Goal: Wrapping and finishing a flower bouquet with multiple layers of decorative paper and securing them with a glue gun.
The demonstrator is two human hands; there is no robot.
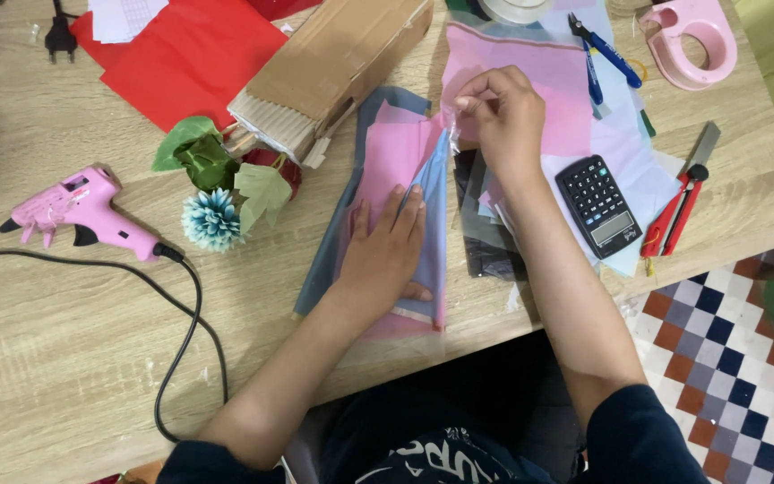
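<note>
Left hand (pixel 385 246) lies flat, fingers together, on a thin pink-and-blue translucent plastic sheet (pixel 398 157) on the light wood-grain bench (pixel 64 332). Sheet's long axis runs near-to-far. Right hand (pixel 505 116) fingers pinch its far corner.

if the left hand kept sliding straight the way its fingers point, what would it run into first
The left hand lies flat on the pink sheet, fingers pointing up and slightly right. Straight on, it would likely first meet the right hand pinching the sheet's upper edge, though it might pass just left of it toward the cardboard box.
</note>
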